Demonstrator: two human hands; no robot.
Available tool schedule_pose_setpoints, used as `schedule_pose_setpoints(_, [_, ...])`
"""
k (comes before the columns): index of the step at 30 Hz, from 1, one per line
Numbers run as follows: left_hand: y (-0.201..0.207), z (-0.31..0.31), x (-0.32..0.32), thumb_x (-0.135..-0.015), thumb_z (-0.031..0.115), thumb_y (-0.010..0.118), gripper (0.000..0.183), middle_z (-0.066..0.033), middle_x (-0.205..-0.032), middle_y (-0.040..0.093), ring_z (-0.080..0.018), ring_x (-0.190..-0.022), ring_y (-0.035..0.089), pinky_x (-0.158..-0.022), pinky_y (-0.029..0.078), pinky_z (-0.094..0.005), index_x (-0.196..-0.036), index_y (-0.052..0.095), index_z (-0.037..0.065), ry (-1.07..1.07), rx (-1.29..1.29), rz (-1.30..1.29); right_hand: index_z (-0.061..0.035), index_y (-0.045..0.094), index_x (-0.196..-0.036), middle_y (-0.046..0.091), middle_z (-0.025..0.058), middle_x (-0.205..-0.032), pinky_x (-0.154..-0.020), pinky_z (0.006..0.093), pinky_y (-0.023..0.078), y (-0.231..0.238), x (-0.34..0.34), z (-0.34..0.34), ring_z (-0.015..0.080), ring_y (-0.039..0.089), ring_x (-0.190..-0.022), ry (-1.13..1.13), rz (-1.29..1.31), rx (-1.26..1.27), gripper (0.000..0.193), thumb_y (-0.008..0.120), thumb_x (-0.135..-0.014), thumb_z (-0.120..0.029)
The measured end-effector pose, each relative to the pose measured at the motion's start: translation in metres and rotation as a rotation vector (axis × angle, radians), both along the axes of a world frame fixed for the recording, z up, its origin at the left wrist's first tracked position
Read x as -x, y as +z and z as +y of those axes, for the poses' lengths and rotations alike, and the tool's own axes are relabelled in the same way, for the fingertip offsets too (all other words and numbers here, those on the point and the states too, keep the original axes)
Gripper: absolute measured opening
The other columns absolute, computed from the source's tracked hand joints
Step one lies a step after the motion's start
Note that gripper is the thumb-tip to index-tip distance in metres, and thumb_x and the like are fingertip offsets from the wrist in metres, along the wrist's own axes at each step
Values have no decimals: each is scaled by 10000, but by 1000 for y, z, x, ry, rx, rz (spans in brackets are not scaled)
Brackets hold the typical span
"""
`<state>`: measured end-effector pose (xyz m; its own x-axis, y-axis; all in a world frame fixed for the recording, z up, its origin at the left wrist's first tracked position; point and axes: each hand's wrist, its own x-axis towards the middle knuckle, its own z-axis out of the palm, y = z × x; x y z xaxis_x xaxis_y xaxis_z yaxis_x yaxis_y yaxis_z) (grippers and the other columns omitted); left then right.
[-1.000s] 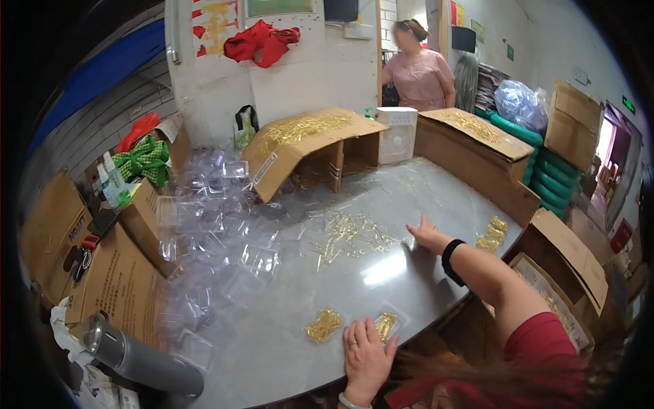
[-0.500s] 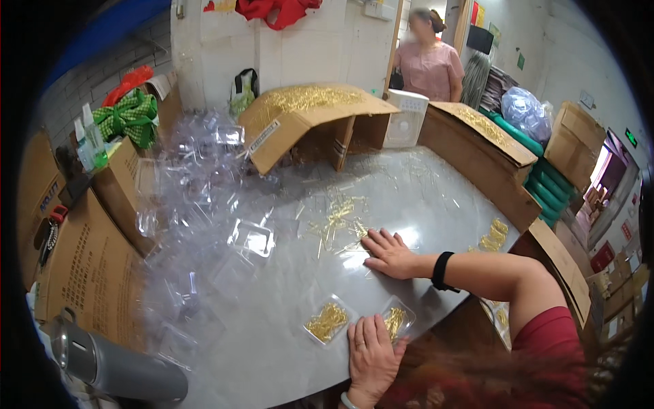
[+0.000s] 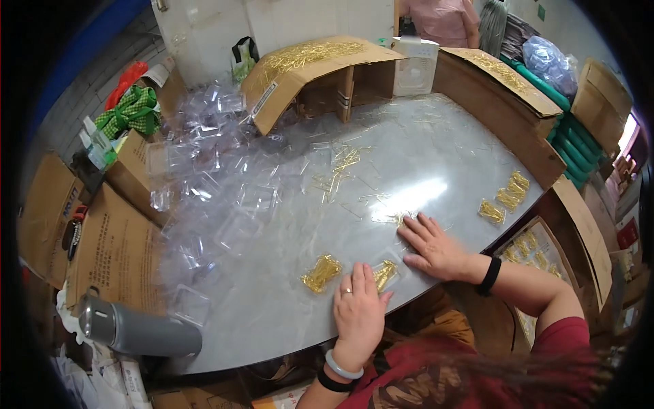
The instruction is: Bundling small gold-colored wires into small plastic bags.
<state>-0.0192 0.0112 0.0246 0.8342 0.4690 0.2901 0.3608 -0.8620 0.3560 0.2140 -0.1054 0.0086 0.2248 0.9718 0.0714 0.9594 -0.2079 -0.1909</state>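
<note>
My left hand, with a ring and a pale bangle, lies flat with its fingers out. Its fingertips rest on the table between two small clear plastic boxes. The left box is heaped with thin gold wire pins, and the right box, partly behind the hand, holds gold pins too. To the right, my right hand, black band at the wrist, is spread palm down on the tabletop. A few loose pins lie at its fingertips. Farther off is a scattered pile of gold pins.
Empty clear boxes are heaped along the left. A grey bottle leans at the near left. Filled boxes line the right edge. A cardboard stand topped with pins and a white fan stand behind. A person is beyond.
The view has tilted downward. My right hand has slid over the table toward me and the right box, with a few loose pins at its fingertips. My left hand stays by the boxes.
</note>
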Motion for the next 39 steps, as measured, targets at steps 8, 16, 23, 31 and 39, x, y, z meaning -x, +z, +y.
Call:
schedule_pose_setpoints(8, [11,4,-4,-903,218,748,518,-189,-1437,543,-368,-1083,584,-949,487,-470,-1346,601,-7,204,-164,-55,-93,558,-1379,488,208,-1422,-1211,612,256,4,-3,-8,452,379,-1430,-79,122,-300,446,649,-983,-277])
schedule_pose_setpoints(16, [-15,-40,-27,-939,122,702,439,-227,-1331,575,-420,-1210,550,-1051,445,-484,-1317,586,-70,-168,49,-129,-119,603,-1360,526,145,-1454,-1213,545,307,-6,-5,-16,423,402,-1435,47,162,-331,398,575,-966,-172])
schedule_pose_setpoints(23, [-13,-21,-54,-923,233,749,683,-306,-1494,435,-483,-1370,425,-1153,366,-514,-1427,452,-120,-128,60,-28,-45,620,-1256,579,156,-1324,-1090,470,467,13,-20,-31,374,520,-1307,267,269,-381,373,625,-884,-52])
schedule_pose_setpoints(31, [-13,0,-52,-872,346,796,885,-303,-1551,374,-476,-1444,347,-1202,274,-562,-1486,368,-126,-179,104,67,-105,662,-1237,634,80,-1288,-992,407,468,15,3,-59,321,580,-1144,-103,93,-401,413,718,-833,-161])
schedule_pose_setpoints(39, [-10,4,-56,-889,384,770,891,-282,-1538,388,-470,-1459,331,-1209,253,-586,-1504,356,-111,-220,118,65,-69,671,-1218,642,98,-1300,-1005,435,482,10,14,-22,330,588,-1167,47,300,-393,351,640,-875,-136])
